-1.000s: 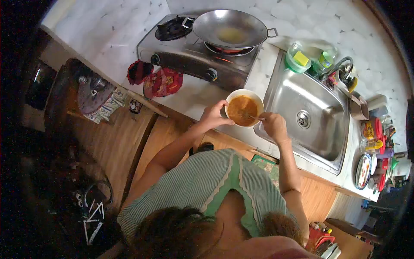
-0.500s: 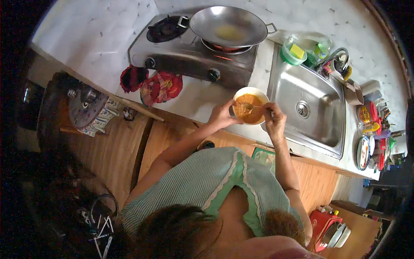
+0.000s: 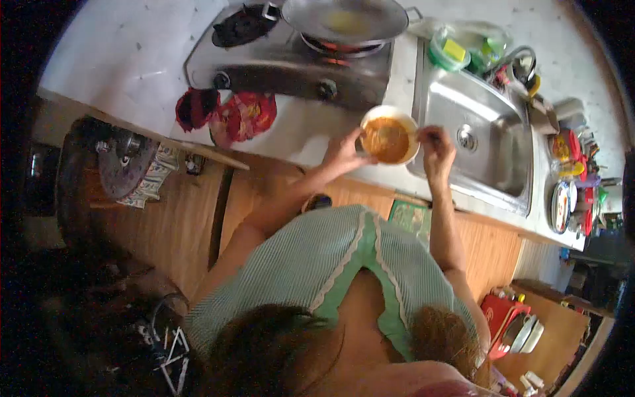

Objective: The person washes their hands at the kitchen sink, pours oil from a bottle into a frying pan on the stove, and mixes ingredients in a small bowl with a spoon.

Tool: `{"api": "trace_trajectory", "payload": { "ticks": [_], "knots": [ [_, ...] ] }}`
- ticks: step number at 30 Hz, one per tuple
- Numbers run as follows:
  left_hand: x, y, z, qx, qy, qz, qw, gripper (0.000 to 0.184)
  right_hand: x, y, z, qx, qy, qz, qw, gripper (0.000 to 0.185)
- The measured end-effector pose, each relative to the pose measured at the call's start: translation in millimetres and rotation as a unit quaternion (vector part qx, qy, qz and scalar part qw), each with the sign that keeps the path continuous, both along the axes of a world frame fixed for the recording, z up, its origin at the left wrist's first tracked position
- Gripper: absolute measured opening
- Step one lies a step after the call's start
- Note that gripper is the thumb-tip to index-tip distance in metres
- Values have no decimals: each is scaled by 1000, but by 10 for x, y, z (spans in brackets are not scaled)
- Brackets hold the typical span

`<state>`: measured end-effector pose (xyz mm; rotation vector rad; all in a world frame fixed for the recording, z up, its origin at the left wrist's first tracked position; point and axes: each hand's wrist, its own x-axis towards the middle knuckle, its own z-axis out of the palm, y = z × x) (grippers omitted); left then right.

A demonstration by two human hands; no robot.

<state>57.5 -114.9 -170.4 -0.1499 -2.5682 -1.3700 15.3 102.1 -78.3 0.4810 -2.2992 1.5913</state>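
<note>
My left hand (image 3: pixel 344 153) grips the left side of a white bowl (image 3: pixel 411 156), over the counter's front edge. Orange-brown batter or sauce (image 3: pixel 389 140) lies inside it. At the bowl's right rim, my right hand (image 3: pixel 438 152) is closed in a pinch on a spoon, whose far end is blurred and hard to make out over the orange mixture. Beyond the bowl, a metal wok (image 3: pixel 347 25) with a shallow pool of yellowish oil stands on a glowing burner (image 3: pixel 338 61).
The two-burner gas stove (image 3: pixel 291 76) stands against the wall. Red cloths (image 3: pixel 248 114) lie before it at the left. To the right are a steel sink (image 3: pixel 456 109), a green tub (image 3: pixel 450 54) holding a yellow sponge, a faucet (image 3: pixel 526 56), and jars and plates (image 3: pixel 562 205).
The view has shifted, so the stove and counter sit higher in the picture. My right hand has drawn rightward from over the mixture to the bowl's rim, while my left hand keeps its hold.
</note>
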Motion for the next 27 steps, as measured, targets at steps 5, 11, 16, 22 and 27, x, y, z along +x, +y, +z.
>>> {"api": "trace_trajectory", "payload": {
  "ticks": [5, 11, 16, 22, 27],
  "knots": [
    [42, -7, 192, -10, -32, -1, 999, 69, 34, 18, 11, 11, 57, -31, 998, 6],
    [36, 7, 183, -18, -58, 9, 998, 70, 396, -24, -144, 46, -5, 0, 999, 7],
    [20, 9, 91, 22, -35, 4, 999, 71, 128, -35, -112, 19, 24, -67, 997, 7],
    [26, 23, 136, 65, -20, -4, 998, 68, -30, -130, -302, 2, 8, -14, 1000, 2],
    [50, 29, 208, 74, -78, 3, 994, 65, 34, -20, -52, -85, -40, 34, 995, 6]
  ]
}}
